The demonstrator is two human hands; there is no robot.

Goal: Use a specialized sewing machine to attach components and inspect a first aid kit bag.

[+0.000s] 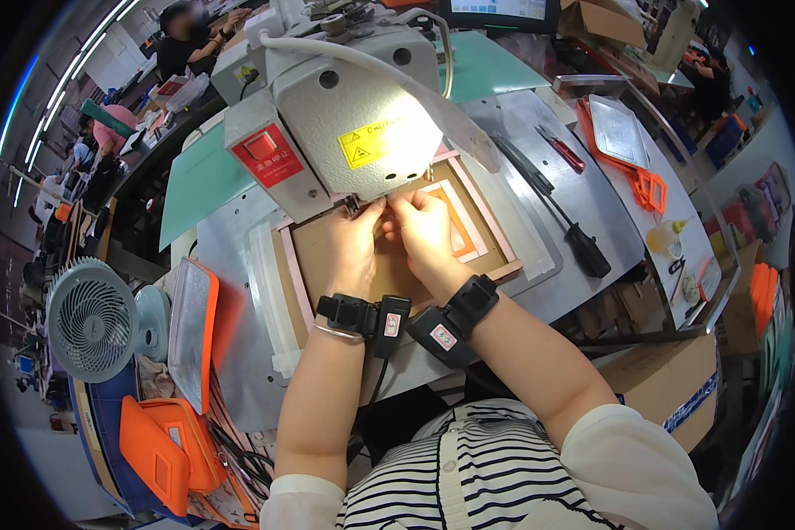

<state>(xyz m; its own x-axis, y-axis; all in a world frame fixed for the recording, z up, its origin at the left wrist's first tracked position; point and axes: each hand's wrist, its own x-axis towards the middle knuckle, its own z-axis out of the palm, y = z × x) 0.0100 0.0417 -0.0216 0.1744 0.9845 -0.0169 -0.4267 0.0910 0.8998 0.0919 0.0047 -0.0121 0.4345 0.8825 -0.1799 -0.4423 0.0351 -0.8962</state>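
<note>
My left hand and my right hand meet under the head of a grey sewing machine, close to its needle area. The fingertips of both are pinched together. What they hold, if anything, is hidden or too small to make out. Beneath them lies a brown board framed with pink strips. An orange and white rectangular frame sits on that board, just right of my right hand. A lamp on the machine lights the spot brightly.
Right of the machine lie a black-handled screwdriver, red-handled tweezers and a metal plate on orange pieces. A fan, an orange-edged panel and orange pouches are at left. A cardboard box stands low right.
</note>
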